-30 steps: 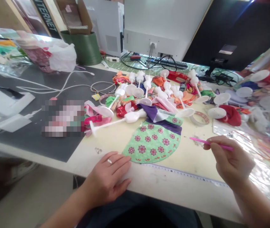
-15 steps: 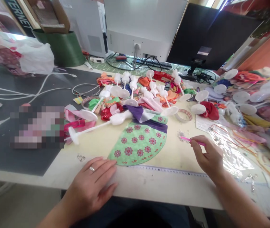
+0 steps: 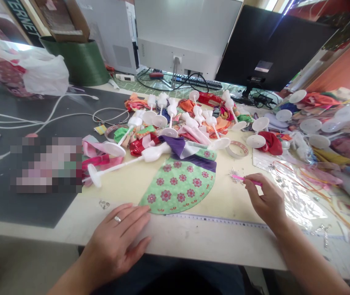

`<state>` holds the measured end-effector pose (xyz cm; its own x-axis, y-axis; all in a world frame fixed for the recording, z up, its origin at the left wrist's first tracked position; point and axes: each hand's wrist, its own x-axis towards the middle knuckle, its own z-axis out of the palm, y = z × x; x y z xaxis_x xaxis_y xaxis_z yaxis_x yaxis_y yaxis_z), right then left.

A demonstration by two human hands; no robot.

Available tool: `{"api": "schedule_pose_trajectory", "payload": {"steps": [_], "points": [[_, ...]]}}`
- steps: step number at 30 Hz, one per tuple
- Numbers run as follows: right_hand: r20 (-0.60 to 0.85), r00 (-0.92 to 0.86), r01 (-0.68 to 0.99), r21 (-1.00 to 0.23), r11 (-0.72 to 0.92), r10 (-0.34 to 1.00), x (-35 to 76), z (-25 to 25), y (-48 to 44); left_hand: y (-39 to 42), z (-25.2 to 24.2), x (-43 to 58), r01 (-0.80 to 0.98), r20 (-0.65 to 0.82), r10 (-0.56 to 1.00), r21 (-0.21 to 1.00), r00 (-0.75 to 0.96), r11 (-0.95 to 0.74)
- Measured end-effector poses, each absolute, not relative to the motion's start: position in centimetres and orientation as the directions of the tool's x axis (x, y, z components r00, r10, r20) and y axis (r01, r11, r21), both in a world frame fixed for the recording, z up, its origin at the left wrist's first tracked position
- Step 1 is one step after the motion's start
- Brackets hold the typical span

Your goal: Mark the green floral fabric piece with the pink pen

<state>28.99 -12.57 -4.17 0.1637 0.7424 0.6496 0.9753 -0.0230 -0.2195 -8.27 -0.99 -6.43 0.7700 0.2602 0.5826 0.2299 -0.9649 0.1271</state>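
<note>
My left hand (image 3: 118,239) lies flat on the cream table edge, fingers spread, fingertips touching the lower rim of a green flowered fabric skirt (image 3: 181,184). That skirt belongs to a white plastic doll form on a stand (image 3: 126,162) lying on its side, with a purple cloth at its waist. My right hand (image 3: 265,198) pinches a thin pink stick (image 3: 242,179), whose tip points at small sparkly bits (image 3: 233,174) on the table.
A heap of white doll stands and coloured cloths (image 3: 193,119) fills the middle back. More stands and clear plastic bags (image 3: 319,135) lie at right. Tape roll (image 3: 237,149), a ruler strip (image 3: 218,220), white cables (image 3: 55,116), a green bin (image 3: 76,61) and monitors (image 3: 187,32) surround.
My right hand has moved left and down to the table, bringing the pink stick's tip to the sparkly bits. My left hand stays flat at the skirt's edge.
</note>
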Motion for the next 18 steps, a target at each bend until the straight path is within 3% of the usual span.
{"api": "schedule_pose_trajectory", "payload": {"steps": [18], "points": [[0.628, 0.245, 0.952, -0.3, -0.061, 0.738, 28.9, -4.14, -12.56, -1.08, -6.48, -8.38, 0.273, 0.584, 0.294, 0.127, 0.757, -0.954]]}}
